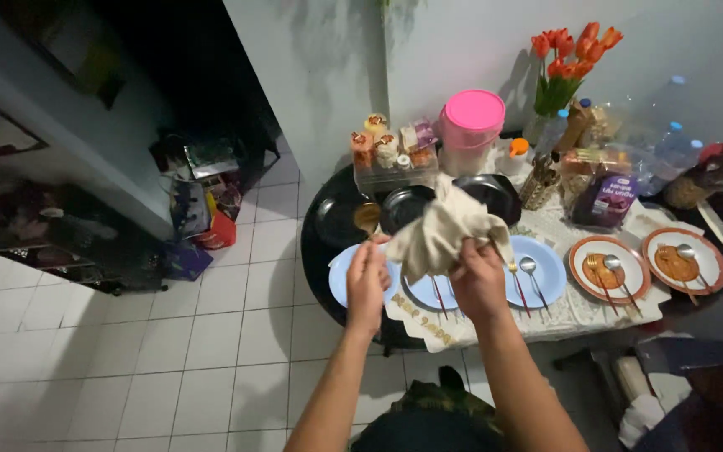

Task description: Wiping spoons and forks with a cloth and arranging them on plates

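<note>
White floor tiles fill the lower left of my head view, and a round black table (321,219) stands against the pale wall at the right. Over its near edge I see both hands raised with a beige cloth (441,230): my left hand (366,280) pinches a spoon whose bowl (367,218) pokes up, and my right hand (478,280) is closed around the cloth's lower folds. To rub well, I judge the cloth should wrap the bowl fully while the left hand turns the handle. Below lie 3 blue plates (546,272), then 2 orange-rimmed plates (621,269) toward the right edge, each with cutlery. At the far edge stand a pink-lidded tub (471,117), orange tulips (571,50) and a clear box of cups (391,155). A dark purple packet (606,199) with a pale label sits at the far right, clear bottles behind it.
</note>
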